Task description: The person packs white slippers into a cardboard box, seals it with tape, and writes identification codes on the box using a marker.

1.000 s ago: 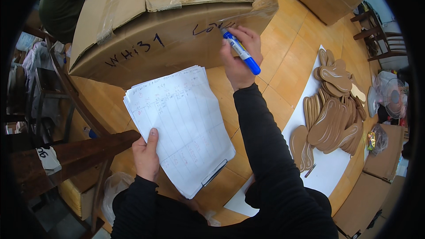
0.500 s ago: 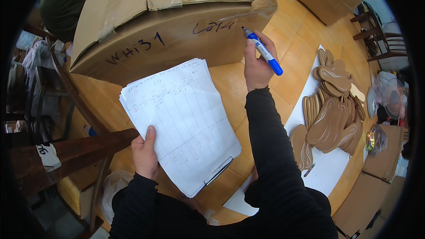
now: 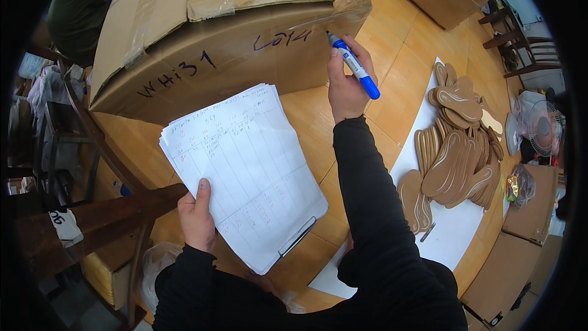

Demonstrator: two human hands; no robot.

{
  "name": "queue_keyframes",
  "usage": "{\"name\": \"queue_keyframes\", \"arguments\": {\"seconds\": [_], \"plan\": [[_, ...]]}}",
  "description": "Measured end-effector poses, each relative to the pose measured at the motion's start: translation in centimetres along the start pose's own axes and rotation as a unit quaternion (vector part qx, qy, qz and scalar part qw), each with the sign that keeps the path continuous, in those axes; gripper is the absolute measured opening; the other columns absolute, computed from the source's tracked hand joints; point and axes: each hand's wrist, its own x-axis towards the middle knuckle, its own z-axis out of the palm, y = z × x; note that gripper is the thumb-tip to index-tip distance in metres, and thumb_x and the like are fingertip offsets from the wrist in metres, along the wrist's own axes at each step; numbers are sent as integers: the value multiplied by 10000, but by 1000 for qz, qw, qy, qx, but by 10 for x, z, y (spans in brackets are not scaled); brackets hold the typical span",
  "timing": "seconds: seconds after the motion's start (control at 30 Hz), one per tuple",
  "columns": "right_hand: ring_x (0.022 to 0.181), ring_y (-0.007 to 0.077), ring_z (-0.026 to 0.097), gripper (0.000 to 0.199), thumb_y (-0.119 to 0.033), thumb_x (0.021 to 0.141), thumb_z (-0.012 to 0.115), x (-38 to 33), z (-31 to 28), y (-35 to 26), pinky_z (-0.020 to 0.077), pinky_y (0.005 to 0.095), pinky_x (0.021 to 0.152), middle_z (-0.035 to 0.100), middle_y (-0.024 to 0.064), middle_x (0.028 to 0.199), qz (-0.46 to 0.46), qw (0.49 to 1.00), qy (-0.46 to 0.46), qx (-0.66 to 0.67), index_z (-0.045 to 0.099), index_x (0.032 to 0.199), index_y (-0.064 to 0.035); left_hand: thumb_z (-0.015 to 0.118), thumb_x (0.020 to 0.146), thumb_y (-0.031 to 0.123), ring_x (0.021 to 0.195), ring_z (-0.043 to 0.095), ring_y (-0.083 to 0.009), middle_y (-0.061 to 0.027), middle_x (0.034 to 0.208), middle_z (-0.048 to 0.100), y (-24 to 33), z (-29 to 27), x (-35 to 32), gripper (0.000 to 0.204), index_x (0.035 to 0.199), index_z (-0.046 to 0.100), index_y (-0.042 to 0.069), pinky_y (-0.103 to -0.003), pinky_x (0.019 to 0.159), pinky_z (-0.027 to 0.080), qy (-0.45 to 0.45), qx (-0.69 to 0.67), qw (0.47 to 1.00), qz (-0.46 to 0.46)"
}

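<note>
My left hand (image 3: pixel 198 217) grips a clipboard (image 3: pixel 300 236) by its left side, thumb on top of a stack of white paper sheets (image 3: pixel 245 159) covered with handwriting and drawn columns. A blue and white marker (image 3: pixel 355 66) sits in my right hand (image 3: pixel 348 89), pinched between the fingers, its dark tip pointing up and left. That tip is at the front face of a large cardboard box (image 3: pixel 245 67), close to the right end of the dark handwriting there. Whether the tip touches the cardboard I cannot tell. Clear tape covers parts of the box top.
Brown insole-shaped pieces (image 3: pixel 456 159) lie piled on a white sheet (image 3: pixel 459 233) to the right, a pen (image 3: pixel 427 232) beside them. A dark wooden beam (image 3: pixel 104 220) stands at left. Another person (image 3: pixel 79 12) is at far left. More boxes (image 3: pixel 502 276), a fan (image 3: pixel 542 125) and a chair (image 3: pixel 520 43) stand right.
The view has shifted slightly, so the box, insole-shaped pieces and papers appear a little further left. Both hands keep their hold, and the marker stays near the end of the writing.
</note>
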Motion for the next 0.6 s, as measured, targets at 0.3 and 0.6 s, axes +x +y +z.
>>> {"name": "queue_keyframes", "arguments": {"seconds": [0.3,0.6], "plan": [[1004,321,637,249,-69,755,725,9,0,1,519,364,846,650,169,1028,-141,987,-12,-72,677,996,-27,576,994,269,952,597,-120,-106,1094,664,-1,-1,2,399,1148,608,-98,-271,872,468,1,8,1000,-5],[961,288,626,232,-54,746,720,-1,-1,4,518,356,829,629,144,991,-100,990,-40,-93,685,974,-33,582,990,280,947,593,-123,-106,1100,660,-1,-1,4,411,1150,606,-98,-273,877,464,18,8,1000,-5]]}}
